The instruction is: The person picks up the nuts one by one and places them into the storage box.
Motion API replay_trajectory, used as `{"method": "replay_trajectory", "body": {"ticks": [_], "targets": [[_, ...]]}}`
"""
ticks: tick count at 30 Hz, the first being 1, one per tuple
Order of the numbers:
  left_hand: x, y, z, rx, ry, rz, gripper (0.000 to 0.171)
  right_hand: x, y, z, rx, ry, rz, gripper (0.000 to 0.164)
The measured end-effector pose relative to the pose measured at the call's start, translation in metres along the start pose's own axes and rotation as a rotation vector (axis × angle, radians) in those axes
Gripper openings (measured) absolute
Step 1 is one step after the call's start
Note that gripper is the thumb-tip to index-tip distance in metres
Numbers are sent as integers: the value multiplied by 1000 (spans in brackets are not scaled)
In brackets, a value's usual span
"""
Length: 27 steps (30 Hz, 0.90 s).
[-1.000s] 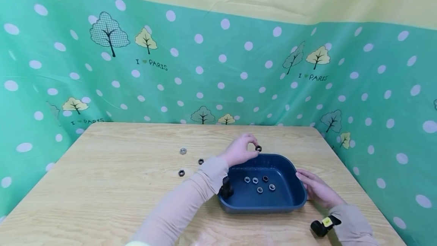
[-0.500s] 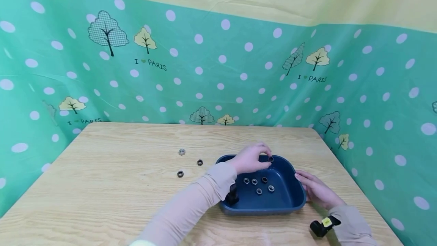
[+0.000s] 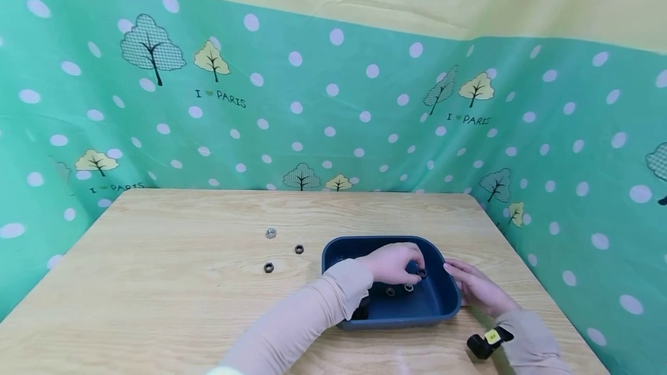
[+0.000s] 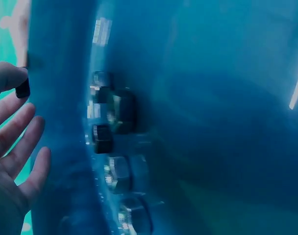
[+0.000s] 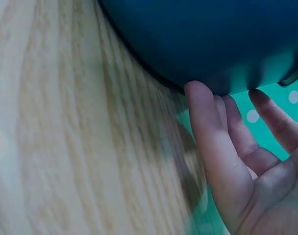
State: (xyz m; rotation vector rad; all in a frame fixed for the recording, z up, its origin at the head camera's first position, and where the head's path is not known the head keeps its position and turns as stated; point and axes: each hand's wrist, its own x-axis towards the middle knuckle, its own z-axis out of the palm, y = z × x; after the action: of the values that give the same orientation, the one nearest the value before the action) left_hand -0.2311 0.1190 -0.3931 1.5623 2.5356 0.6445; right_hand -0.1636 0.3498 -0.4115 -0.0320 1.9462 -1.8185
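Inside the dark blue plastic basin (image 3: pixel 450 308), my left hand (image 3: pixel 392 263) pinches a black hex nut (image 3: pixel 422 273) between thumb and fingertips; the same black nut (image 4: pixel 23 89) shows at the fingertips in the left wrist view. Below that hand, silver nuts (image 3: pixel 409 288) lie on the basin floor, others partly hidden by the hand. A row of nuts (image 4: pixel 117 174) fills the middle of the left wrist view, slightly blurred. My right hand (image 3: pixel 480 288) holds the basin's right side, thumb at the rim and fingers (image 5: pixel 239 128) against the outer wall.
On the wooden table (image 3: pixel 172 282), left of the basin, lie a silver nut (image 3: pixel 271 233) and two dark nuts, one dark nut (image 3: pixel 299 249) nearer the basin and another dark nut (image 3: pixel 268 268) closer to me. A green printed curtain (image 3: pixel 312 103) hangs behind and at the sides.
My left hand has come down from above the basin's back rim into the basin, still pinching the black nut. The right hand keeps its place at the basin's side.
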Motion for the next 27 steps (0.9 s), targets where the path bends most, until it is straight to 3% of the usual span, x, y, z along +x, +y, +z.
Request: {"method": "replay_trajectory", "body": {"ticks": [4,8,18,27], "targets": [[0,1,4,36,-25,14,16,1,1,-1,17,-16,-6,21],[-1,3,4,49,-54,23,16,2,0,-2,16,-27,-9,20],[-2,4,7,113,-90,26,17,1,2,-3,20,-26,4,32],[-2,-1,13,162,-108,57,15,3,0,0,-31,0,23,59]]}}
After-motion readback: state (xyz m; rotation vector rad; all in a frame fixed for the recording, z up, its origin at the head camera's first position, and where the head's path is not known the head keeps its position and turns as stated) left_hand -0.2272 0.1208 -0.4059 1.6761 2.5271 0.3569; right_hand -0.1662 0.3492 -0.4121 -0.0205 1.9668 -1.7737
